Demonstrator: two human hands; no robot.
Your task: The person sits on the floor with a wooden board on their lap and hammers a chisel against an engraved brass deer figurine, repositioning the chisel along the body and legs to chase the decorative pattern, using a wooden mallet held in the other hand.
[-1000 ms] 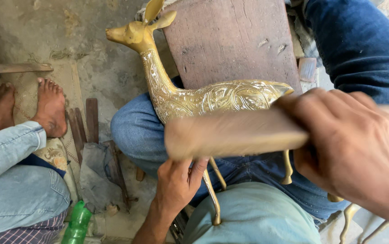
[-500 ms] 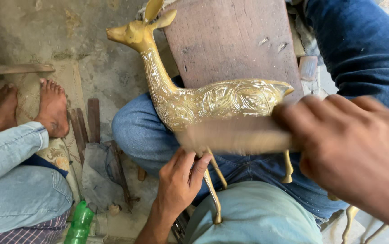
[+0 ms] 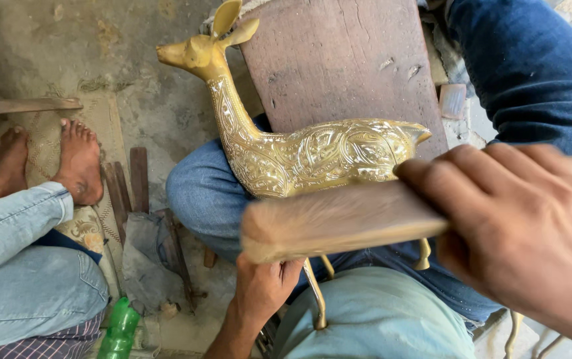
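Observation:
A golden brass deer figure (image 3: 299, 153) with engraved patterns stands over my lap, head pointing up and left. My left hand (image 3: 263, 286) grips the deer's front legs from below. My right hand (image 3: 525, 233) is closed on a wooden brush (image 3: 339, 223), held flat in front of the deer's belly and blurred by motion. The brush hides the deer's underside and upper legs.
A brown wooden board (image 3: 339, 60) lies behind the deer. Another person's jeans-clad leg (image 3: 20, 266) and bare feet (image 3: 76, 159) are at the left. A green plastic bottle (image 3: 121, 329), a grey rag (image 3: 146, 252) and wooden sticks (image 3: 138, 179) lie on the concrete floor.
The brush in my right hand has swept down along the deer's body and then back a little. My left hand has kept its hold on the legs.

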